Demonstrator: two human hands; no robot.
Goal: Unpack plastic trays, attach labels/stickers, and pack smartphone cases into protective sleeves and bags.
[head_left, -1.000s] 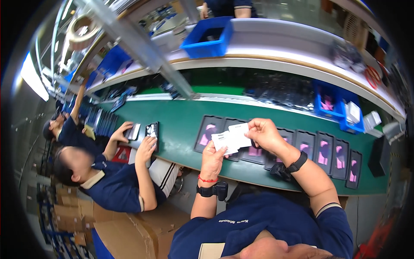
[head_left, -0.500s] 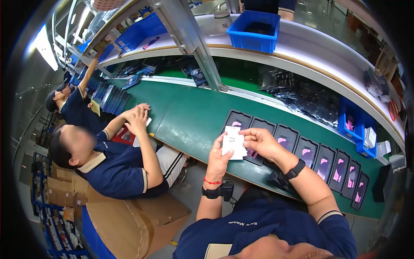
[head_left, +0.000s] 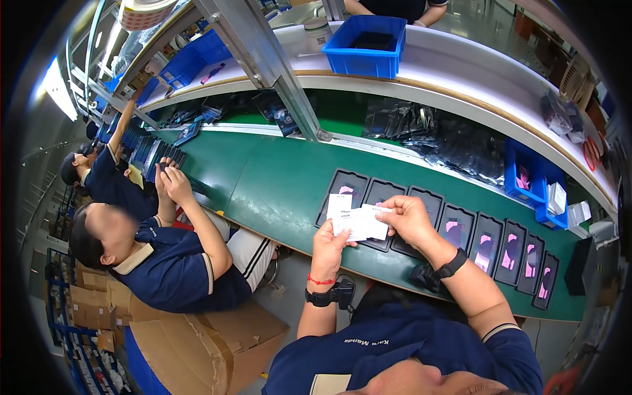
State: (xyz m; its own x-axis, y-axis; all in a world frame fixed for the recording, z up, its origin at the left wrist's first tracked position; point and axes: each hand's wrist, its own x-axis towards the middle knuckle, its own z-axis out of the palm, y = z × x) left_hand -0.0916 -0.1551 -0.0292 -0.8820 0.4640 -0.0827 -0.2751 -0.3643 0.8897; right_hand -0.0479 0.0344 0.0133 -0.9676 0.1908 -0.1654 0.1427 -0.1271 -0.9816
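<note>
Above the near edge of the green table (head_left: 263, 178), both hands hold a small set of white printed paper slips (head_left: 351, 221), fanned out so several overlap. My left hand (head_left: 328, 251) grips their lower left part, thumb on top. At the right side, my right hand (head_left: 409, 221) pinches a slip between thumb and fingers. Behind and beneath the hands runs a row of black trays (head_left: 454, 230), each shallow and rectangular. Pink pieces (head_left: 509, 251) show in most of them; the slips and my hands partly cover the trays nearest to me.
Blue bins (head_left: 523, 178) stand at the table's right, one with white slips or boxes. Dark plastic-wrapped packets (head_left: 454, 148) lie under the shelf (head_left: 461, 92), which bears a blue bin (head_left: 366, 59). A co-worker (head_left: 164, 263) sits at my left, beside a cardboard box (head_left: 217, 342).
The slips have gone from a neat stack to a spread fan, my right hand drawing some rightward. The co-worker's hands have risen. The whole view has shifted slightly.
</note>
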